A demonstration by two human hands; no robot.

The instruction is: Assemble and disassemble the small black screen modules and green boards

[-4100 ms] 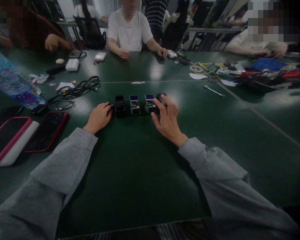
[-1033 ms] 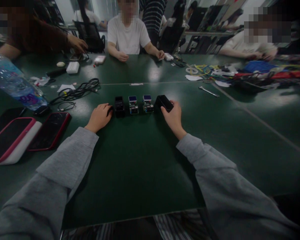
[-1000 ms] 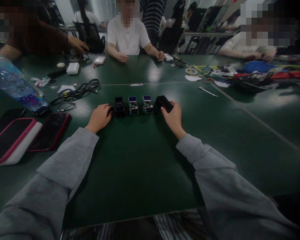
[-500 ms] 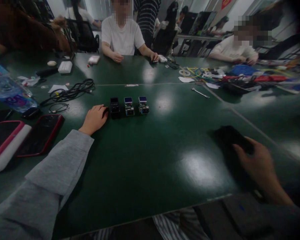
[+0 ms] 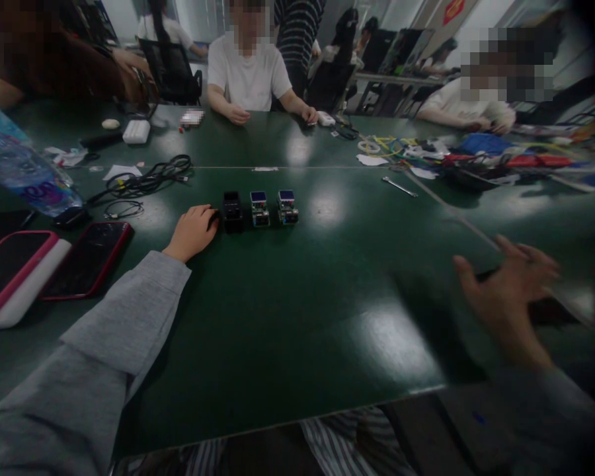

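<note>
Circuit boards and cables suggest an electronics workshop.

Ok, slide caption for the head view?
Left hand beside black case and two small circuit boards in a row; right hand open, blurred.

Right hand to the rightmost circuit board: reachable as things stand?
Probably yes: no obstacle shows on the green tabletop between the right hand and the rightmost circuit board, though the hand must travel left.

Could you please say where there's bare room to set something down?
The dark green tabletop is bare between the grey left sleeve and the right hand, nearer than two green circuit boards. Crowded: left, red-edged black phone and clear plastic bottle; far right, multicoloured tangled cables.
</note>
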